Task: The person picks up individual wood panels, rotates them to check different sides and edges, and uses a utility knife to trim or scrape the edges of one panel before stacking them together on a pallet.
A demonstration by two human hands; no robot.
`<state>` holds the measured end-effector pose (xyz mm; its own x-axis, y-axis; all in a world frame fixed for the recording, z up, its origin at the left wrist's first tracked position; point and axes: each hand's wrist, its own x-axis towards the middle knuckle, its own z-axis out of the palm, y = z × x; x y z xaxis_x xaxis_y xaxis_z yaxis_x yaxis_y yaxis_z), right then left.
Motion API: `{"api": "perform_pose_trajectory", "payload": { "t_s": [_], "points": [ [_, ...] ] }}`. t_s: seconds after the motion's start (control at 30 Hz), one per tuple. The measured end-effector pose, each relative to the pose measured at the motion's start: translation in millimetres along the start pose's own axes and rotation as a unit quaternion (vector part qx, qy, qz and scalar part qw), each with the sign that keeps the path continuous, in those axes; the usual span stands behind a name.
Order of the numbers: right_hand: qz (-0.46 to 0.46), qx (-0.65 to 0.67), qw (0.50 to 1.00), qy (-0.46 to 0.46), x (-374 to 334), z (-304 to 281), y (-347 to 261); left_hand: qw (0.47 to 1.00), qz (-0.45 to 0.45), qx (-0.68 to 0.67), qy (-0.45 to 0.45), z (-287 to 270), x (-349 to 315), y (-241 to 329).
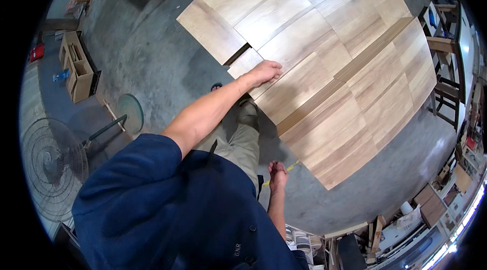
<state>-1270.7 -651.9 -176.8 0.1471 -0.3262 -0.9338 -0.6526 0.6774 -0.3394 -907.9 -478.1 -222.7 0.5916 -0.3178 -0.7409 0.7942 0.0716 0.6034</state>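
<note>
A broad spread of light-brown wood-grain panels (314,31) lies in front of me, some stacked slightly higher than others. My left hand (266,72) reaches out over the near-left edge, its fingers bent together beside the raised edge of one panel (304,80). What those fingers grip, if anything, is hidden. A paler short piece (246,62) lies just under and left of that wrist, next to a dark gap. Lower down, close to my body, my right hand (277,173) is closed on a yellow measuring tape (292,166), whose strip shows on both sides of the fist.
On the left stand a pedestal fan (50,168) with a round base (130,113) and an open cardboard box (76,67). A dark-framed rack (446,77) is at the right. Wood offcuts (376,234) line the lower right. Grey concrete floor (137,31) surrounds the panels.
</note>
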Motion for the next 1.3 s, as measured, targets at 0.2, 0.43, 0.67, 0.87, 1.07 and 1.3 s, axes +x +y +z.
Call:
{"api": "perform_pose_trajectory", "payload": {
  "t_s": [0.2, 0.43, 0.67, 0.87, 1.07, 1.3],
  "points": [
    [-0.025, -0.043, 0.998, -0.025, -17.4, -3.0, 9.9, 0.995, 0.069, -0.019, 0.072, -52.3, -42.3, 11.0],
    [-0.021, -0.06, 0.998, -0.008, -39.0, 12.3, 42.8, 0.978, 0.007, 0.172, 0.121, -201.9, -145.9, -74.1],
    [-0.039, -0.088, 0.994, -0.059, -44.8, 50.6, 83.4, 0.944, -0.151, 0.009, 0.292, -350.6, -268.9, -192.9],
    [-0.058, -0.225, 0.971, -0.053, -44.5, 98.9, 92.4, 0.928, -0.113, -0.14, 0.325, -411.4, -312.9, -241.7],
    [-0.082, -0.239, 0.961, -0.117, -30.6, 172.8, 60.5, 0.929, -0.053, -0.19, 0.312, -409.4, -312.4, -200.6],
    [-0.133, -0.244, 0.943, -0.182, -34.8, 231.8, 28.0, 0.93, -0.042, -0.203, 0.303, -428.9, -307.6, -196.7]
  ]
}}
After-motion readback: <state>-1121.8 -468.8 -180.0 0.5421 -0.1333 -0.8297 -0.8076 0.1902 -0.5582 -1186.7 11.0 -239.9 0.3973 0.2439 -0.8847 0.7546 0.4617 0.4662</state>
